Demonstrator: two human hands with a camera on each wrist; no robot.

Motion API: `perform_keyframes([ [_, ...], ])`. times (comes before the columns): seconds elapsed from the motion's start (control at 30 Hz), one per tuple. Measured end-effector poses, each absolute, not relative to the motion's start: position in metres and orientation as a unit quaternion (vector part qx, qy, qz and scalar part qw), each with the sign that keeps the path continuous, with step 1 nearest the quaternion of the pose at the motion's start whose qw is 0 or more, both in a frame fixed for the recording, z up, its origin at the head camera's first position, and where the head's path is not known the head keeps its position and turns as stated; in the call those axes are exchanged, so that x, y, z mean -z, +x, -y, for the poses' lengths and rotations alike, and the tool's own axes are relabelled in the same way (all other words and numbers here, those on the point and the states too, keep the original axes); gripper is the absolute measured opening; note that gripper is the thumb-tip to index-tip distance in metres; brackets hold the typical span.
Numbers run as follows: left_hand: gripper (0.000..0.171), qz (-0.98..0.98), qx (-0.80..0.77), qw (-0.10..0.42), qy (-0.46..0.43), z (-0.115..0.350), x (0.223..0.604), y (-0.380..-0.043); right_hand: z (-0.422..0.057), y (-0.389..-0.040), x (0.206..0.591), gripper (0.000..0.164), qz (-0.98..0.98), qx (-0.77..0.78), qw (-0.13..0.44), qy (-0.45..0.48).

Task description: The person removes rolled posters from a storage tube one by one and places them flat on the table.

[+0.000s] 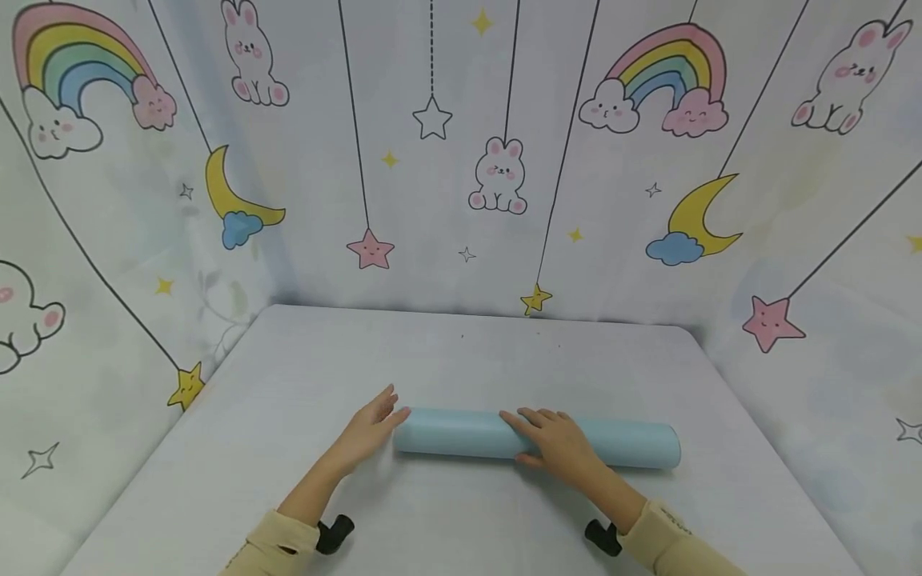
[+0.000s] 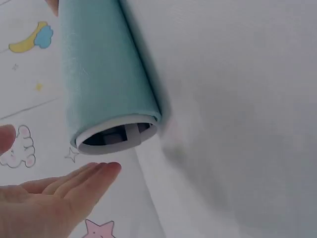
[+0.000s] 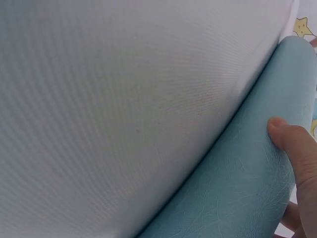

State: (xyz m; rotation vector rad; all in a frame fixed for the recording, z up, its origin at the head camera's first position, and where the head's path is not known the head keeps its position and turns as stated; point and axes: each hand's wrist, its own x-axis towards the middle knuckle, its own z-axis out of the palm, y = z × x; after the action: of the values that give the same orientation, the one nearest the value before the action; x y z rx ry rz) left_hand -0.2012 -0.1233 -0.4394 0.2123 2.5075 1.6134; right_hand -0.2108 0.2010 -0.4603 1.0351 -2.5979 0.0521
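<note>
A rolled-up light blue mat (image 1: 457, 434) with a smooth, leather-like surface lies sideways on the white table. My right hand (image 1: 560, 444) grips it around the middle, thumb on the near side and fingers over the top. In the right wrist view the thumb (image 3: 292, 141) presses on the roll. Beside the roll's left end is my left hand (image 1: 366, 432), fingers extended and holding nothing. The left wrist view shows the roll's open end (image 2: 119, 134), pale-edged and hollow, with a light strip across the dark inside; the left fingers (image 2: 94, 181) are just apart from it.
The white table (image 1: 346, 352) has rounded far corners. A cloth backdrop (image 1: 461, 200) with rabbits, stars and rainbows stands behind and along both sides. Black wrist-worn pieces (image 1: 335, 534) stick out by the beige sleeves (image 1: 277, 544).
</note>
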Motion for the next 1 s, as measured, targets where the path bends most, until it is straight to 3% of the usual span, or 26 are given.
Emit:
perform_keyframes([
  [0.23,0.059,-0.721,-0.678,0.143,-0.002,0.144,0.452,-0.205,-0.202,-0.211,0.461,0.069,0.922,-0.019,0.154,0.356],
  [0.53,0.051,-0.668,-0.714,0.210,0.010,0.156,0.465,-0.209,-0.202,-0.212,0.462,0.070,0.922,-0.024,0.155,0.354],
  [1.0,0.047,-0.712,-0.669,0.206,0.054,0.154,0.474,-0.212,-0.201,-0.211,0.462,0.070,0.920,-0.019,0.168,0.354],
])
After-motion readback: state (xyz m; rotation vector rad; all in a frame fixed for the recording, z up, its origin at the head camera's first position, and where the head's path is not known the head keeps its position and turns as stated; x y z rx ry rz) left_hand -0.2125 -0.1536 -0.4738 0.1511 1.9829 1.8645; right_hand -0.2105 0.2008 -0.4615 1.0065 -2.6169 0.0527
